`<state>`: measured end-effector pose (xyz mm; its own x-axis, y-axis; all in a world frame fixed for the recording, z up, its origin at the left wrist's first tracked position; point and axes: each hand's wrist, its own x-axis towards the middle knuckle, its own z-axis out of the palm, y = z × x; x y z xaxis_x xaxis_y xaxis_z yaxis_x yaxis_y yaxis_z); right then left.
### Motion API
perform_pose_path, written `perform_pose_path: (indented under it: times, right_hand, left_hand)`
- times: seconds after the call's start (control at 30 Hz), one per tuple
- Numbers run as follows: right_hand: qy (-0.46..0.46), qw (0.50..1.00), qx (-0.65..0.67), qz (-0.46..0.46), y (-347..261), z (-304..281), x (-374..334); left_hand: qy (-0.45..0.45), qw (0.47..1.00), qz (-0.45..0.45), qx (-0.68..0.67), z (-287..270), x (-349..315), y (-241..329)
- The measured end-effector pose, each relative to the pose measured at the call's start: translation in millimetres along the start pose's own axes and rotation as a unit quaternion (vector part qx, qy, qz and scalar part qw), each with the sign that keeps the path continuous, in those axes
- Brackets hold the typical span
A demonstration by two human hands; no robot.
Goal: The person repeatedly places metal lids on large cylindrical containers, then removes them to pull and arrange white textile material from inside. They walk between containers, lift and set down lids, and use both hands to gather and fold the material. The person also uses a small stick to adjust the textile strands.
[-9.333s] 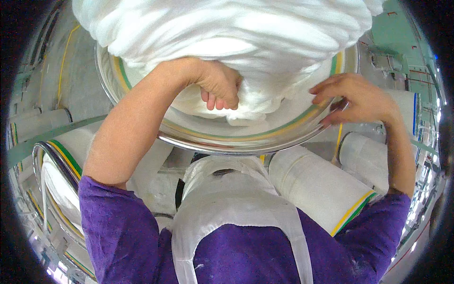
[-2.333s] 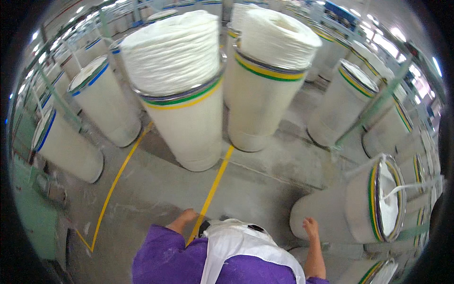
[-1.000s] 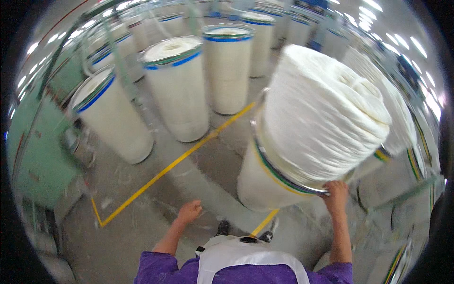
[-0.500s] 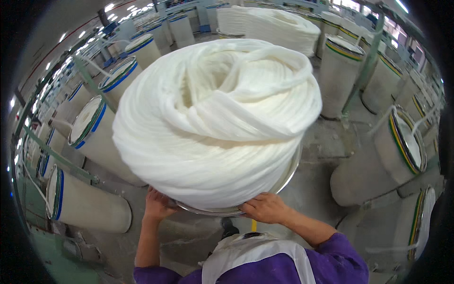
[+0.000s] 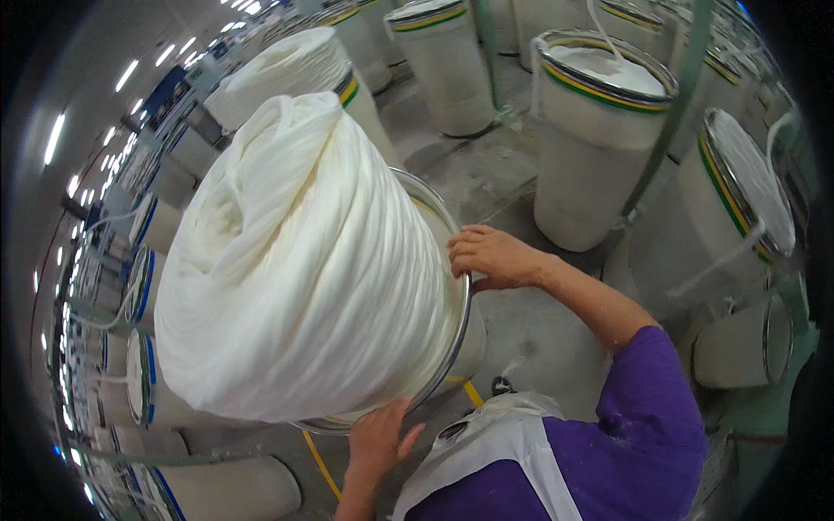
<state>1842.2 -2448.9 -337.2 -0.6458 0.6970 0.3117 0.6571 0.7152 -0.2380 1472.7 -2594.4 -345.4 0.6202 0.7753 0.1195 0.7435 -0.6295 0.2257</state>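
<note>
A tall sliver can [image 5: 470, 334] stands in front of me, with a metal ring for a rim. A large swirled coil of white fibre sliver [image 5: 304, 278] bulges high above it and overhangs the left and near sides. My right hand [image 5: 497, 258] is closed over the right side of the rim, fingers on top and thumb below. At the near rim, my left hand [image 5: 378, 438] holds the edge beside the sliver, its thumb sticking out and its fingertips partly hidden.
Behind stands another overfilled can with a white sliver coil [image 5: 282, 74]. Green-and-yellow-banded cans [image 5: 599, 148] line the right, beside a green post [image 5: 673, 113]. Blue-banded cans [image 5: 230, 486] stand along the left. A yellow floor line [image 5: 321, 464] passes by the can.
The view has swung right, so the surroundings and the can sit further left in it. My right hand is now on the rim's right side; my left hand stays at the near rim.
</note>
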Motion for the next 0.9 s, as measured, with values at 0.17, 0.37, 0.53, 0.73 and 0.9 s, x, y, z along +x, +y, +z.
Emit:
perform_pose_path:
  times: [0.17, 0.37, 0.53, 0.73, 0.9]
  right_hand:
    - [0.129, 0.970, -0.005, 0.207, -41.5, 20.9, -77.6]
    - [-0.081, 0.878, 0.014, 0.471, -152.3, 58.9, -237.2]
    - [-0.017, 0.819, 0.119, 0.560, -225.1, 65.0, -331.9]
    - [0.024, 0.819, 0.124, 0.559, -209.8, 58.8, -428.4]
    - [0.007, 0.837, 0.082, 0.542, -184.7, 25.5, -517.5]
  left_hand:
    - [-0.106, 0.985, -0.116, -0.072, -52.4, -56.9, -96.3]
    - [0.005, 0.993, 0.025, 0.117, -11.5, -67.2, -119.0]
    - [0.032, 0.991, 0.067, 0.109, 3.3, -42.5, -19.8]
    - [0.152, 0.981, 0.039, 0.112, 43.6, 20.0, 152.4]
    - [0.156, 0.983, -0.020, 0.095, 93.9, 107.4, 285.1]
